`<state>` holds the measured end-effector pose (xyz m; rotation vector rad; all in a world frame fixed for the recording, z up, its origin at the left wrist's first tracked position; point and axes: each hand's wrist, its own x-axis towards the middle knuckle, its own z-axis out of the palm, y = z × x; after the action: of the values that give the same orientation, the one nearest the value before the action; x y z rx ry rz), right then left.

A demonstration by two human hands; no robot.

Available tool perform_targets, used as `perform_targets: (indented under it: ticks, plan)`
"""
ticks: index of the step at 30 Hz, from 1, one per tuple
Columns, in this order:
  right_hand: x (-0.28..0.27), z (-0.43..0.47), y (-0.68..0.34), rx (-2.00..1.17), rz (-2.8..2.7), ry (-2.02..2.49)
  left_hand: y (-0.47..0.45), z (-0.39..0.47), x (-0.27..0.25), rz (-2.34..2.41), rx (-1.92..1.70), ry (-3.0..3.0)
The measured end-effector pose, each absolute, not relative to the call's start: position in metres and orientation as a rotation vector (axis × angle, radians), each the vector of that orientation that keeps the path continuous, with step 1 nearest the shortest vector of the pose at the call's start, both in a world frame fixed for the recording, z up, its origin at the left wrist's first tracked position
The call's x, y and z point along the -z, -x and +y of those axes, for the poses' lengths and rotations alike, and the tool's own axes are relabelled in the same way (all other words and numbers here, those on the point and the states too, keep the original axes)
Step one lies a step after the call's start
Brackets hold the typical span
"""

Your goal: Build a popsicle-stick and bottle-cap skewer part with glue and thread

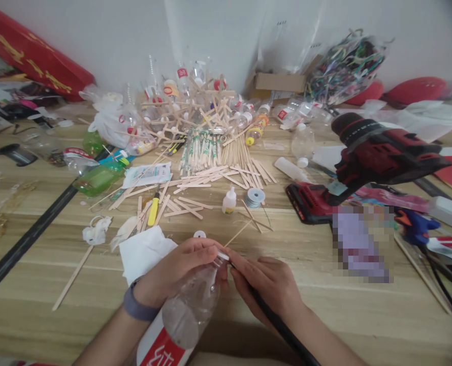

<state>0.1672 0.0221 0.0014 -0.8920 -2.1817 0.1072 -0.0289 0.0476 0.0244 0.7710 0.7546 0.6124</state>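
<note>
A clear plastic bottle (195, 305) with a red-and-white label lies tilted at the front, its neck pointing away from me. My left hand (184, 262) is closed around the shoulder and neck of it, with a grey band on the wrist. Against the bottle's white neck ring rests the tip of a long, thin black rod-like tool (266, 307), which runs back over my right forearm. My right hand (267, 284) is closed around this tool near its tip; what kind of tool it is I cannot make out. The fingertips of both hands meet at the neck.
A red-and-black cordless drill (378, 157) stands at right, near a blue glue gun (416, 226). Wooden sticks (206, 178), a yellow-handled screwdriver (154, 208), a small glue bottle (229, 201) and a wire spool (255, 197) lie ahead. Plastic bottles (245, 119) crowd the back.
</note>
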Motion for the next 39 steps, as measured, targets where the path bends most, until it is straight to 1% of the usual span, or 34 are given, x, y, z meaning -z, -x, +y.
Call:
perform_targets:
  ticks: [6,13,29,39]
  plan:
    - [0.001,0.023,-0.171,-0.149,-2.207,0.877,0.028,0.049,-0.023,0.754,-0.596,-0.820]
    - [-0.008,0.023,-0.166,-0.071,-2.176,0.903,0.027,0.051,-0.022,0.814,-0.608,-0.753]
    - [-0.004,0.011,-0.162,-0.244,-2.172,0.753,0.034,0.047,-0.027,0.758,-0.519,-0.774]
    - [-0.004,0.010,-0.165,-0.193,-2.163,0.740,0.036,0.046,-0.026,0.688,-0.523,-0.822]
